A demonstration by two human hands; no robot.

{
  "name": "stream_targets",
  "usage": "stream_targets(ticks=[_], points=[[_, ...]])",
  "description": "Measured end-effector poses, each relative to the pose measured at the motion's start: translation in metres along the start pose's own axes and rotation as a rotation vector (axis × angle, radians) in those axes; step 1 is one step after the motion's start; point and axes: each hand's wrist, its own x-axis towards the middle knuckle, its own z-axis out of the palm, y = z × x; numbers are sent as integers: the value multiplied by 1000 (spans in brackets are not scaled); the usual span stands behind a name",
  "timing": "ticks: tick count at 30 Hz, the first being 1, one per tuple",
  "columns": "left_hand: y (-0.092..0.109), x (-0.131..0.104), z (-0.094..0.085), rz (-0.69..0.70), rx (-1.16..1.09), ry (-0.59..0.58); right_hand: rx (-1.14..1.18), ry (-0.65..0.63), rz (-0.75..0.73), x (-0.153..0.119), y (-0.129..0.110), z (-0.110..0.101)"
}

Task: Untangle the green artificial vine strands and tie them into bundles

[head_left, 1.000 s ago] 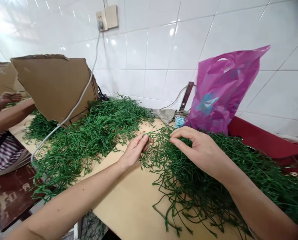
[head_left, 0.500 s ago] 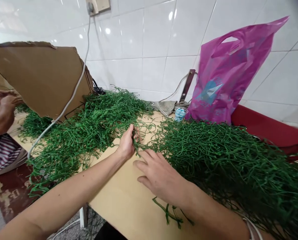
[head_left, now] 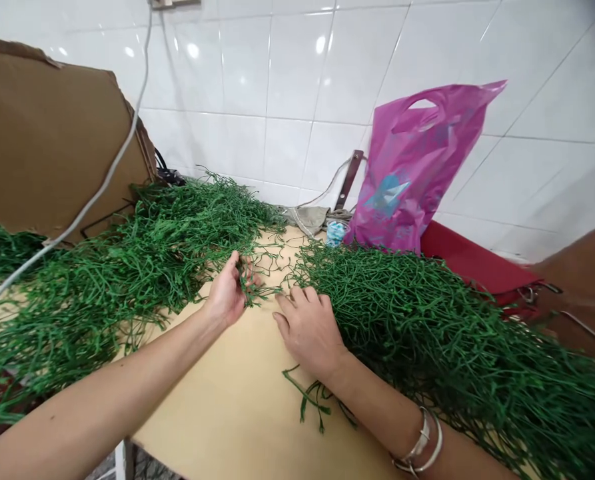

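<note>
My left hand [head_left: 228, 288] is on edge over the tan board [head_left: 227, 393], thumb up, its fingers curled around a small bunch of thin green stems [head_left: 251, 291]. Just to its right, my right hand [head_left: 311, 328] lies palm down with fingers apart, its fingertips at the near edge of the right-hand heap of green stems [head_left: 402, 293]. I see no stem gripped in it. Under my right wrist, a few loose branched stems [head_left: 307, 393] lie on the board. Another big heap of green stems [head_left: 177, 240] spreads beyond and left of my left hand.
A cardboard sheet [head_left: 52, 140] with a grey cable [head_left: 110, 175] across it stands at left. Against the tiled wall are a pink plastic bag [head_left: 407, 173], a small cup of blue-and-white bits [head_left: 336, 233], a grey cloth [head_left: 310, 219] and a red bag [head_left: 477, 263].
The view has turned to the right, and the other person's hands at far left have gone out of sight. My right hand has shifted forward to the right heap's edge; my left keeps its stems.
</note>
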Motion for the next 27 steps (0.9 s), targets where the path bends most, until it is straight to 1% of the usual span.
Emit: stream_targets(ticks=[5,12,17,23,25,27], points=[[3,0,0,0,2,20,-74,-31,113,2,-3,-4],[4,-2,1,27,31,38,-150,-127,154,-3,-3,-12],[3,-6,2,19,62,20,-213,-204,124,-9,-7,-20],[2,-12,5,-29,121,-29,-241,-308,81,-14,-14,-23],[2,-12,4,-41,137,-42,-206,-326,64,-15,-12,-24],[0,-11,3,-38,156,-45,-110,-313,2,-18,-6,-28]])
